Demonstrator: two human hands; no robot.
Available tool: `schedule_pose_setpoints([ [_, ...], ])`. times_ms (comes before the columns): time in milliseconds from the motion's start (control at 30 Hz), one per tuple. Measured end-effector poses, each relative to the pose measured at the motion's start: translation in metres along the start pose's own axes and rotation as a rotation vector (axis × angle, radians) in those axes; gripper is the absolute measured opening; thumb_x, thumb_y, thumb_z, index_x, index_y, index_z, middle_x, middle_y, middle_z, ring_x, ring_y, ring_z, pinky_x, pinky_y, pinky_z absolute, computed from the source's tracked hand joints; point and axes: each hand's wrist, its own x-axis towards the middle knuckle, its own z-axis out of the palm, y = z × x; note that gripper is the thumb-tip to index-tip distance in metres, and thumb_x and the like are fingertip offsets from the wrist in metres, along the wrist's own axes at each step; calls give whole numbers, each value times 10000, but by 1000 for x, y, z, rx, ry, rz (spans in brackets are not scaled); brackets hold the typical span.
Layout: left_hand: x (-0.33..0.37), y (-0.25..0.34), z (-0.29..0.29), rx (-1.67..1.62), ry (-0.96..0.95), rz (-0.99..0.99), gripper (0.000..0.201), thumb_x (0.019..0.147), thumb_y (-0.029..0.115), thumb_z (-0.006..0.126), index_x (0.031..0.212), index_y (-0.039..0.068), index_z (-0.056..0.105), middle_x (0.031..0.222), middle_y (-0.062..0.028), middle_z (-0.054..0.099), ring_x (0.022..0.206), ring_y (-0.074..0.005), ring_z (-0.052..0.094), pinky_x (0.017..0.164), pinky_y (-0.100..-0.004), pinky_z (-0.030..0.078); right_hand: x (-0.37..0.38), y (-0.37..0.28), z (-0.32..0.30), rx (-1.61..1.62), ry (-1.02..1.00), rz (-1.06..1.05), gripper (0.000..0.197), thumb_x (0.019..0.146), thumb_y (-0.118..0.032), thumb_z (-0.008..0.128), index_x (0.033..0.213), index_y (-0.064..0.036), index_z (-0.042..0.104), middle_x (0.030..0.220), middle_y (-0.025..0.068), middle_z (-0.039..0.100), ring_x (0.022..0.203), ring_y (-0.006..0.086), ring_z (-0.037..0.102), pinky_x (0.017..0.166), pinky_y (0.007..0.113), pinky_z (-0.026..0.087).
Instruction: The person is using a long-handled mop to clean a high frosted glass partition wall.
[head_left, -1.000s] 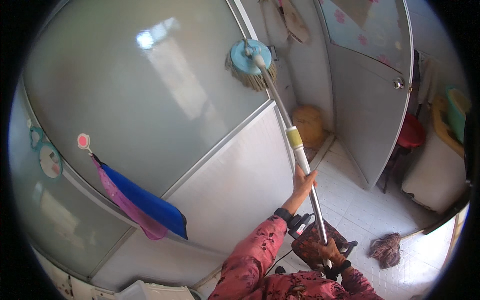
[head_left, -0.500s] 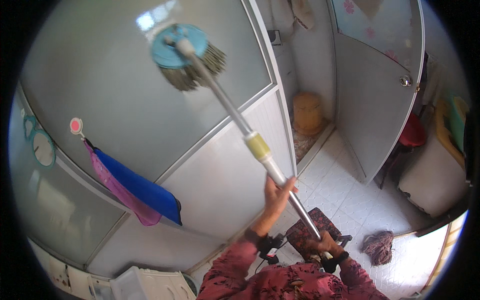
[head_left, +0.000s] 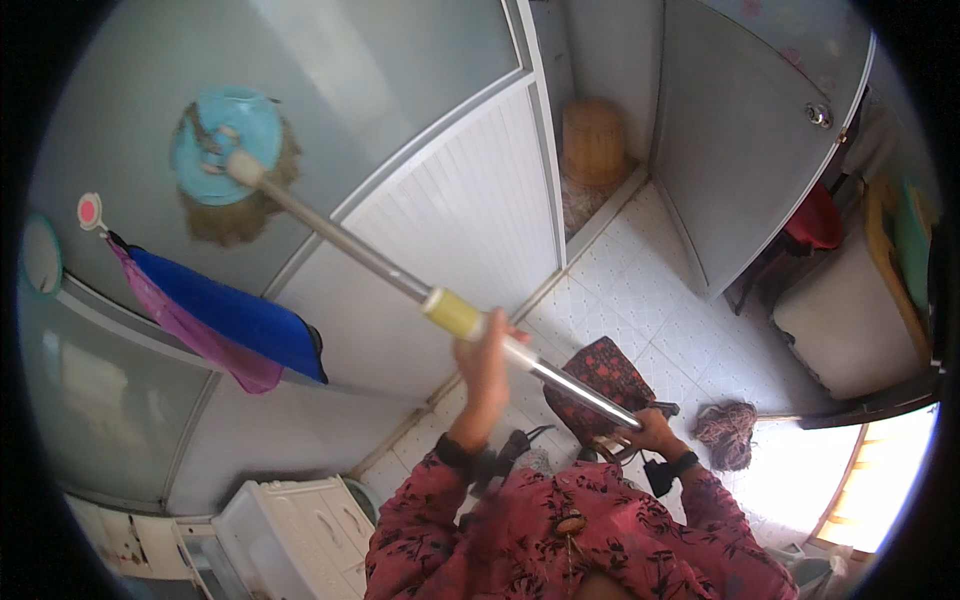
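Gripping a silver mop pole (head_left: 380,268) with yellow collar, both hands' fingers (head_left: 478,352) close around it, round blue head raised.

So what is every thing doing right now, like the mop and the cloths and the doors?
Mop: raised, its round blue head pressed against the frosted glass panel.
Left hand: gripping the mop pole by the yellow collar.
Right hand: gripping the pole's lower end.
Blue and pink cloths: hanging from a hook.
Grey door: looks shut.
Rag: crumpled on the floor tiles.
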Motion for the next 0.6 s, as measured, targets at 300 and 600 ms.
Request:
schedule_pose_setpoints([
  [300, -19, -66, 27, -105, -136, -394, 273, 766, 286, 591, 827, 43, 481, 733, -61, 504, 695, -187, 564, 651, -320, 479, -98, 41, -24, -132, -17, 297, 317, 635, -301, 650, 561, -11, 548, 465, 118, 498, 409, 225, 493, 427, 342, 380],
  [600, -44, -120, 8, -205, -124, -505, 273, 744, 246, 619, 854, 40, 477, 724, -55, 507, 670, -168, 547, 642, -336, 501, -156, 69, -3, -121, 16, 326, 355, 625, -295, 667, 516, 10, 522, 440, 140, 476, 383, 229, 478, 402, 352, 367],
])
